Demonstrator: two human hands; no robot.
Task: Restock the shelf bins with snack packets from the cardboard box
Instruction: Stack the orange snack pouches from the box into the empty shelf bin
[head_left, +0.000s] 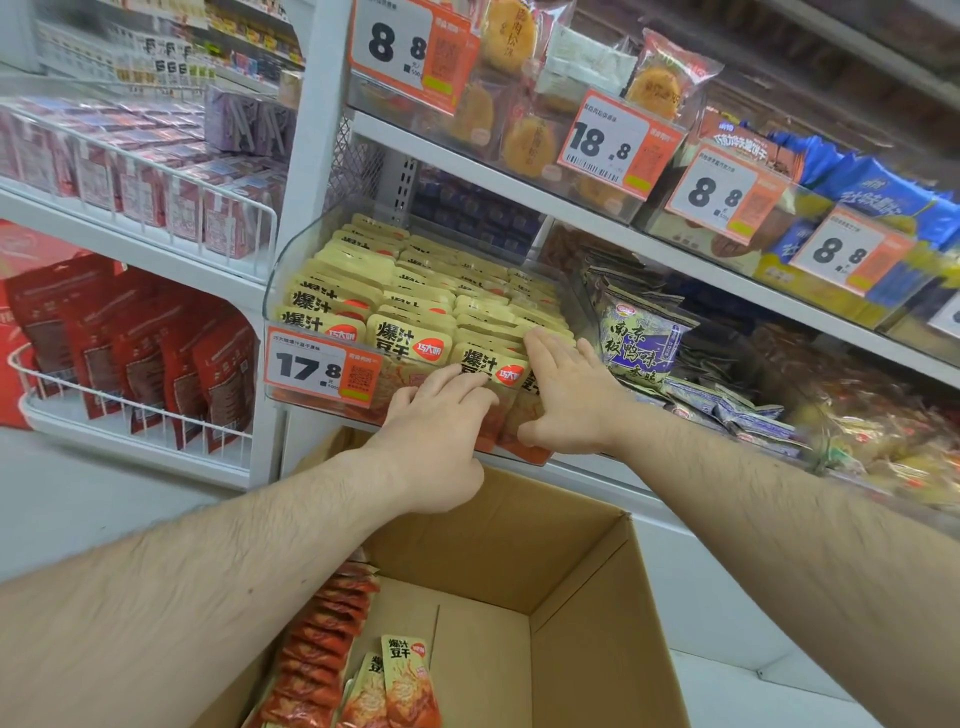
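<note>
Below your wrists, the cardboard box (519, 597) holds a few snack packets (402, 680) along its left wall. Your left hand (436, 431) lies flat, fingers straight, on the front packets in the clear shelf bin (280, 291). Your right hand (566, 395) presses beside it, fingers straight over the yellow rows beyond your fingertips.

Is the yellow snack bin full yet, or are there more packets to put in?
Nearly full: the clear bin holds rows of yellow packets. Both hands, left hand and right hand, press on the front row, straightening it. More packets wait in the cardboard box, so some restocking is left.
</note>
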